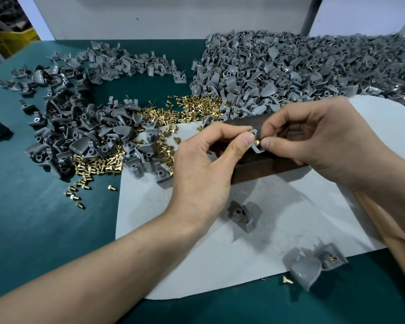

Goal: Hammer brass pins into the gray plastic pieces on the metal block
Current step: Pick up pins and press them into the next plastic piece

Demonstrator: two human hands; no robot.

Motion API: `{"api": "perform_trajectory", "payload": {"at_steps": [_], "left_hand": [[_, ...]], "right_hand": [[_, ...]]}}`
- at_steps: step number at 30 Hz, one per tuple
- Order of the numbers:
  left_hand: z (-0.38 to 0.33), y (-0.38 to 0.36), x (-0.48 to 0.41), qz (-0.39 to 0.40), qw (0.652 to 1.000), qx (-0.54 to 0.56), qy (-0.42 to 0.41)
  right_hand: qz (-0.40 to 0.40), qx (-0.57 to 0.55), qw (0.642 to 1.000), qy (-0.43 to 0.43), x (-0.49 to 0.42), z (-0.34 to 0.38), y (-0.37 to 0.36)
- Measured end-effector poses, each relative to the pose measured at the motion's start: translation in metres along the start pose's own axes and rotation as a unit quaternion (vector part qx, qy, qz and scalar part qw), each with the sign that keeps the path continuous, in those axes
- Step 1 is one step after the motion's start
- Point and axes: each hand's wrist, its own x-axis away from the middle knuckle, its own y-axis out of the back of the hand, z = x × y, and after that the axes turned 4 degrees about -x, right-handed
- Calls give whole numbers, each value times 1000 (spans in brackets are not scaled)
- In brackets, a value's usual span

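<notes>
My left hand (204, 164) pinches a small gray plastic piece (255, 143) between thumb and forefinger, just above the dark metal block (267, 164). My right hand (313, 136) pinches a brass pin (258, 142) at its fingertips and holds it against that piece. The block lies on a white sheet (220, 253), largely hidden by both hands. Loose brass pins (173, 113) lie heaped beyond the block. A wooden handle (384, 225) runs under my right forearm; its head is hidden.
A large pile of gray pieces with pins (302, 71) fills the back right. Darker gray pieces (80, 118) spread across the left of the green table (33, 230). Two gray pieces (243, 215) (311, 265) lie on the sheet near me. A white wall (150, 17) backs the table.
</notes>
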Motion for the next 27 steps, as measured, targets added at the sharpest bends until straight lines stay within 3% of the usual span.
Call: {"api": "perform_trajectory", "payload": {"at_steps": [27], "left_hand": [[1,0,-1,-6,1000,15,-10]], "right_hand": [[17,49,998,47,-1,0,1]]}}
